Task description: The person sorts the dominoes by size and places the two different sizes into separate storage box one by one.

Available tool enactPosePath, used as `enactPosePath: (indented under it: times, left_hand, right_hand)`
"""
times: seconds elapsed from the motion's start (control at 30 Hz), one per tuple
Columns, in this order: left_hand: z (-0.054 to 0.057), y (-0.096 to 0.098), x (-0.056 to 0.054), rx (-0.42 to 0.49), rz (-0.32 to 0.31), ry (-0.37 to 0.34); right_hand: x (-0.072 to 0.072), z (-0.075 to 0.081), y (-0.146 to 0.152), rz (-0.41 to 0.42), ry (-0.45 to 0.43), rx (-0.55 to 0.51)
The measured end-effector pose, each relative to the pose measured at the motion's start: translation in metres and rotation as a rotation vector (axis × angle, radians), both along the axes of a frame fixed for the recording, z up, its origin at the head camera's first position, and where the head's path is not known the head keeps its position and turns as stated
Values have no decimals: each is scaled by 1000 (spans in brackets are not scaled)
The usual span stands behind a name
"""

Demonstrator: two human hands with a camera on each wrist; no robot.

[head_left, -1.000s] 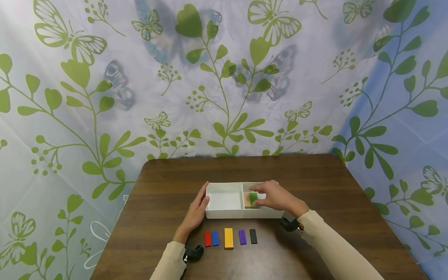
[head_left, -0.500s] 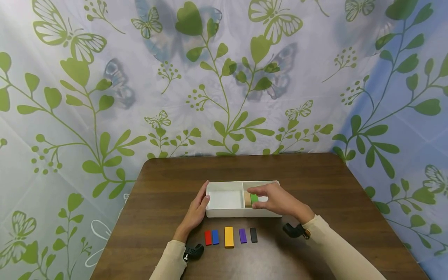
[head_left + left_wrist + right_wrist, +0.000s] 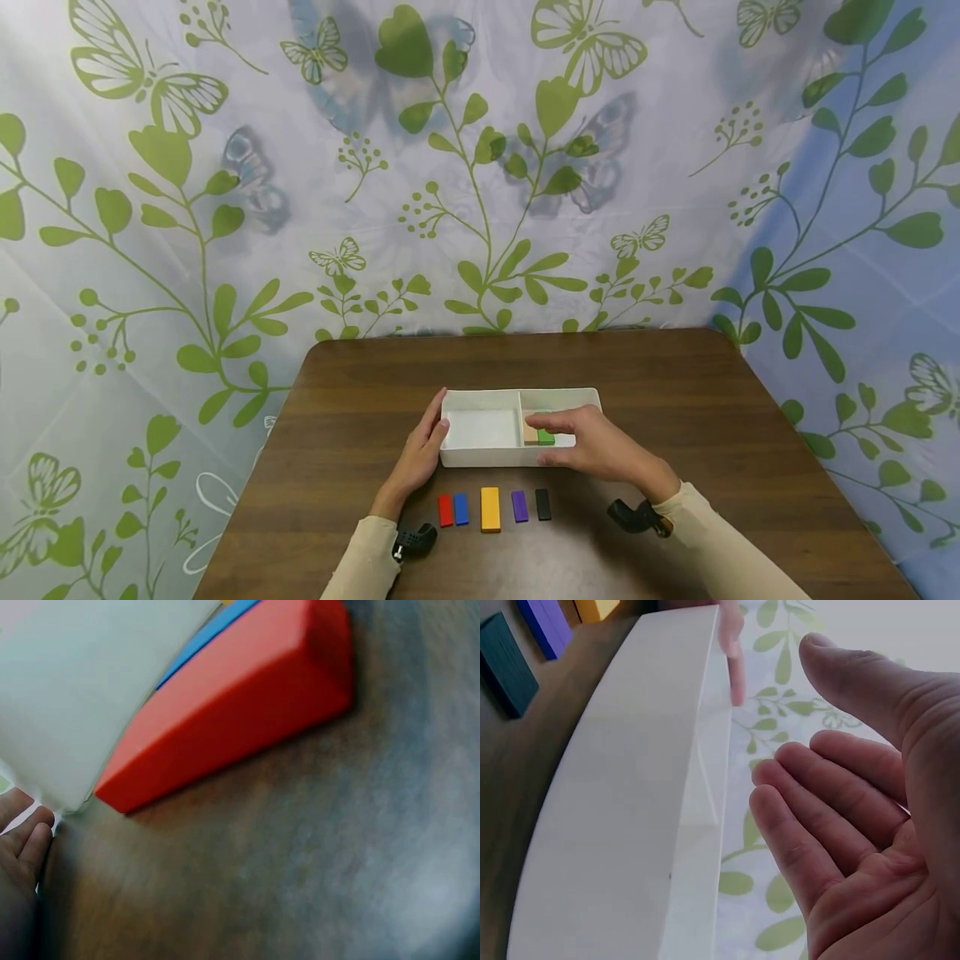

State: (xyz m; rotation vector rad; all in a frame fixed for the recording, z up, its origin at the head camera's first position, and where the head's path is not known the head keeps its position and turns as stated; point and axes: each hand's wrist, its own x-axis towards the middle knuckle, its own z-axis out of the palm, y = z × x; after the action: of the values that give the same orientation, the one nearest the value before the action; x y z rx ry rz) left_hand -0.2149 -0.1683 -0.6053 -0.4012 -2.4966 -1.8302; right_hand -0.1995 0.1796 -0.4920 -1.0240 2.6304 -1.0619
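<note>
A white two-compartment box (image 3: 480, 457) stands on the table. My left hand (image 3: 417, 454) rests along its left end, fingers straight against the wall and thumb at the near corner. Inside the right compartment, a tan block (image 3: 531, 435) and a green block (image 3: 547, 438) lie side by side, next to the divider (image 3: 521, 421). Over this compartment is my right hand (image 3: 600, 443), thumb and fingers spread apart around nothing. In the right wrist view, its palm and fingers (image 3: 795, 840) show with nothing in them, beside the box's near wall.
In front of the box lies a row of blocks: red (image 3: 446, 511), blue (image 3: 461, 509), a larger yellow (image 3: 490, 510), purple (image 3: 520, 507) and black (image 3: 543, 505). The brown table (image 3: 360, 367) ends at a patterned cloth (image 3: 480, 208) behind.
My right hand has let go of the green block and drawn back toward the near right. The green block now lies flat beside the tan one. My left hand stays put.
</note>
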Motion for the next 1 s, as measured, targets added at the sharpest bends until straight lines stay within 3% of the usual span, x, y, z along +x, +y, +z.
enactPosePath:
  times: [0.47, 0.87, 1.0]
  left_hand:
    - [-1, 0, 1, -8, 4, 7]
    - [-3, 1, 1, -8, 4, -2]
    - [-4, 1, 1, -15, 6, 2]
  right_hand:
    - [16, -16, -5, 29, -20, -86]
    - [28, -35, -14, 50, -45, -102]
    - [30, -42, -18, 50, -11, -88]
